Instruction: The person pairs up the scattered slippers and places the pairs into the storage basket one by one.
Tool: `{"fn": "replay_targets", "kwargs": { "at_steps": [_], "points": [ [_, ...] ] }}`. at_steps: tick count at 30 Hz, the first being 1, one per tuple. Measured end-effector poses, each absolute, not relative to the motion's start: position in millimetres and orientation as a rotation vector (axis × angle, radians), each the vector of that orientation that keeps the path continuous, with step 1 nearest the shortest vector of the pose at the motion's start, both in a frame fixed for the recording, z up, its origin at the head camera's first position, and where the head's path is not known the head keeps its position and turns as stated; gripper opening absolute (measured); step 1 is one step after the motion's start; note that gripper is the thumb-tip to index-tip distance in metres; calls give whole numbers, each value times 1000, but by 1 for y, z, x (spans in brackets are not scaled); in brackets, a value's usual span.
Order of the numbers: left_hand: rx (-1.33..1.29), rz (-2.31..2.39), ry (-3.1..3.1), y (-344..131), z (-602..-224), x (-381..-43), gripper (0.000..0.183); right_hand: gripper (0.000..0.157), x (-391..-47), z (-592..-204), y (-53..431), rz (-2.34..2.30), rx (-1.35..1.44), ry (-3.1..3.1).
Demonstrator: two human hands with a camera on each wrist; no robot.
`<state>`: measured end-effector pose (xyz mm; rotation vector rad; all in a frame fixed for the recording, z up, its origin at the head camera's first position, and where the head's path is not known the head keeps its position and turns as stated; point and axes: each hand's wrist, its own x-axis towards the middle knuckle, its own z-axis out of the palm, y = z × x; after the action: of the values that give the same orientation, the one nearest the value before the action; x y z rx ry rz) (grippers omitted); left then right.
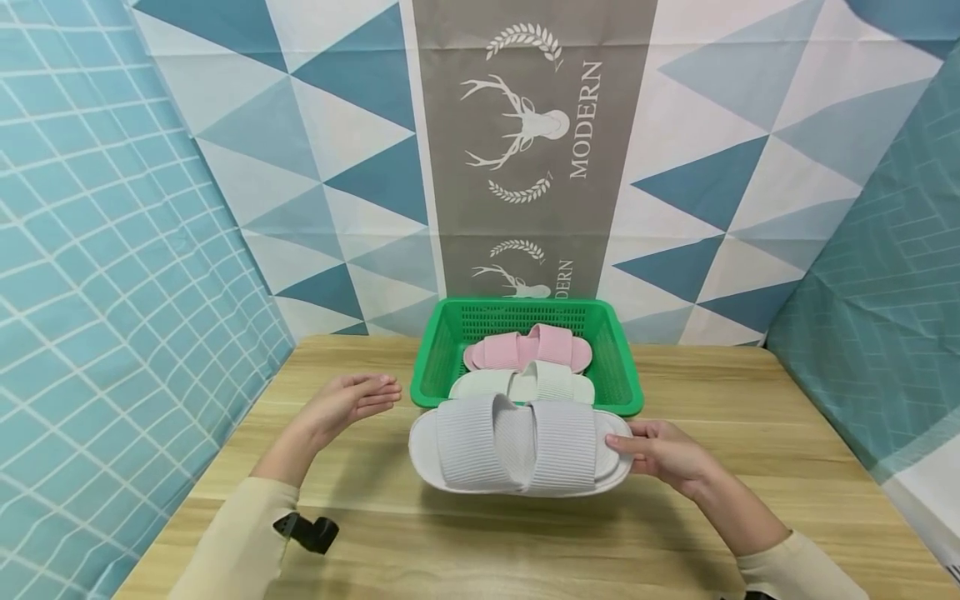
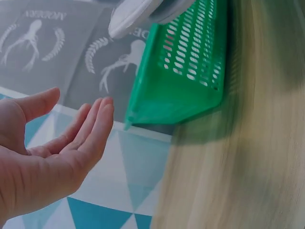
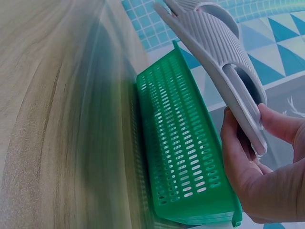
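Observation:
A pair of light grey slippers (image 1: 566, 446), one tucked into the other, hangs in the air before the near rim of a green basket (image 1: 626, 367). My right hand (image 1: 671, 457) pinches the pair at its right end, thumb on top and fingers beneath, as the right wrist view shows with the grey slippers (image 3: 214, 43). Left of the basket, my left hand (image 1: 348, 406) is held up with relaxed fingers and touches nothing. Inside the basket lie pink slippers (image 1: 498, 352) at the back and white slippers (image 1: 553, 383) in front of them.
The basket stands on a wooden table (image 1: 360, 533) against a patterned backdrop (image 1: 360, 167) with a deer print. Blue tiled sheeting (image 1: 90, 250) rises on the left, and a teal sheet (image 1: 885, 275) hangs on the right. The basket's perforated side (image 3: 176, 138) faces the right wrist camera.

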<state>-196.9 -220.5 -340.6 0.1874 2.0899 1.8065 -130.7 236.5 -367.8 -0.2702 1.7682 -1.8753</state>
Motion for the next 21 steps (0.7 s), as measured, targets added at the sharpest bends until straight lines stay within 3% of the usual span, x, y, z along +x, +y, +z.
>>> {"fn": "replay_targets", "kwargs": {
  "at_steps": [11,21],
  "points": [
    [38,1758,2103,-197,-355,-234,60,14,-130,-372,240,-1878,-300,1739],
    [-60,1763,2120,-188,-362,-254,49,13,-131,-371,236,-1872,-301,1730]
  ]
}}
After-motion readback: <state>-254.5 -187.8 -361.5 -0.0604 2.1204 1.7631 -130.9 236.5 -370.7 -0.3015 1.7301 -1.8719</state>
